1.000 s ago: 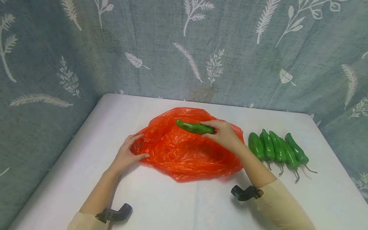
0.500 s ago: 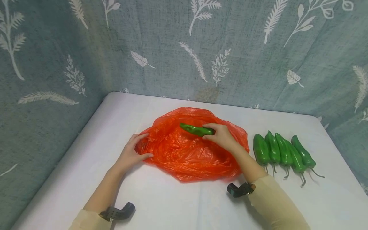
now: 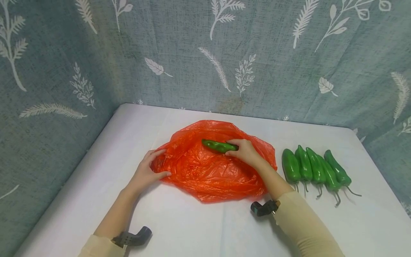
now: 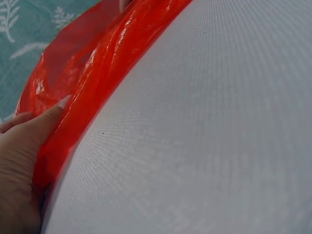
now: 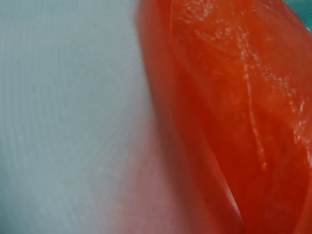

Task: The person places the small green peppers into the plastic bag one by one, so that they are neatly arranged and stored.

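Note:
A red plastic bag (image 3: 205, 175) lies spread with its mouth open on the white table. Inside its opening in the head view, my right hand (image 3: 245, 152) grips a long green pepper (image 3: 218, 146) near its right end, the tip pointing left. My left hand (image 3: 146, 171) holds the bag's left end, thumb and fingers spread apart around it. The left wrist view has that thumb (image 4: 46, 124) lying against the red plastic. In the right wrist view only the bag (image 5: 253, 97) and table show; the right hand and pepper are out of that picture.
Several green peppers (image 3: 316, 169) lie side by side to the right of the bag, stems toward me. The white table (image 3: 186, 228) ends at the back against a grey-green leaf-patterned cloth (image 3: 192, 82), which also hangs along the left side.
The pepper in my right hand has sunk slightly lower into the bag's opening. My left hand keeps its place on the bag. The head view has shifted a little.

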Action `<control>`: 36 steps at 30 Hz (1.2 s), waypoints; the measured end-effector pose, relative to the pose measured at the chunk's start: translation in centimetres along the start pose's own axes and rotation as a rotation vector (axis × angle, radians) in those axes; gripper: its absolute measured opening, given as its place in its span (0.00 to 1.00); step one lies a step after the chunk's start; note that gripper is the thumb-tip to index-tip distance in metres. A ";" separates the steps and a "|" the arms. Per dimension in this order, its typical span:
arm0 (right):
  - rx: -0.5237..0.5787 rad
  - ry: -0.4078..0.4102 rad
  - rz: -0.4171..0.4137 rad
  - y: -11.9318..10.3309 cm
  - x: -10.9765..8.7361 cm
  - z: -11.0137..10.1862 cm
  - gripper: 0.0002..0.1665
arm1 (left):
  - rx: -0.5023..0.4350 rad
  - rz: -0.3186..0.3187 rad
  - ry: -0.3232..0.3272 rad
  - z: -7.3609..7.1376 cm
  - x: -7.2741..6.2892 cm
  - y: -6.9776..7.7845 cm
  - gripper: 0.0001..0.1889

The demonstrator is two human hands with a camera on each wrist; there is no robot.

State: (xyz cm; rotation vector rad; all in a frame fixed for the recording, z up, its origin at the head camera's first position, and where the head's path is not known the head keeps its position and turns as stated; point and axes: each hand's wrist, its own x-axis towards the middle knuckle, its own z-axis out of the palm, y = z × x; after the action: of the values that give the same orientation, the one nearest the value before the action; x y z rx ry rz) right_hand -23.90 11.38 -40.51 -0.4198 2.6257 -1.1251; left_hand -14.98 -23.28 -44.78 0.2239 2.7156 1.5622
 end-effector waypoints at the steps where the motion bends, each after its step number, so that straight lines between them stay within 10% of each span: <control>1: -0.007 0.006 -0.012 0.0 0.0 0.0 0.30 | 0.002 0.001 0.001 0.0 0.0 0.0 0.40; 36: 0.044 0.179 -0.294 -3.8 -6.4 -1.8 0.36 | 0.000 0.056 0.005 0.1 -0.1 0.2 0.39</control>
State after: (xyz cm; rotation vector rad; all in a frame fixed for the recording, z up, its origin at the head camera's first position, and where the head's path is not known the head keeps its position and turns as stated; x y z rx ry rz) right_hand -17.99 12.30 -35.77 -0.7478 2.7495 -1.3640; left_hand -14.89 -23.13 -44.67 0.2988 2.7356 1.5786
